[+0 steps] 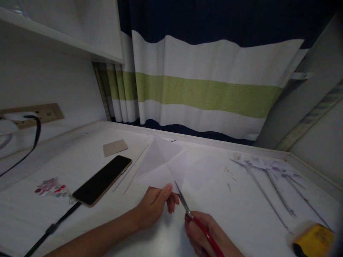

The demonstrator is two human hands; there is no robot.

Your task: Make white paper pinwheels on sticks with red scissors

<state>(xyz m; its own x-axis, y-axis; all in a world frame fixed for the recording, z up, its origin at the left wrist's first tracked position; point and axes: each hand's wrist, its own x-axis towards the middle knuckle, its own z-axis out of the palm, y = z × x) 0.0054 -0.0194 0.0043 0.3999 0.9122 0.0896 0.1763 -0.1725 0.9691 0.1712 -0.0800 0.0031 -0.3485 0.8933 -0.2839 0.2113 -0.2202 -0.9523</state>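
My left hand (pixel 155 205) pinches the near edge of a creased white sheet of paper (pixel 163 164), with the thumb on top and the fingers beneath. The sheet is held up off the table, and its fold lines cross near the middle. In my right hand (pixel 203 232) is a pair of scissors (pixel 189 213) with red handles and metal blades. Its blades point up and left, against the paper's near right edge beside my left fingertips. Whether the blades are parted around the paper, I cannot tell.
A phone (pixel 103 180) on a black strap lies left, near a small beige card (pixel 115 147) and a red-and-clear trinket (pixel 50 187). Thin white sticks (pixel 131 167) lie beside it. Right are paper pinwheel-like pieces on sticks (pixel 270 185), and a yellow object (pixel 314 241). A curtain (pixel 203 89) hangs behind.
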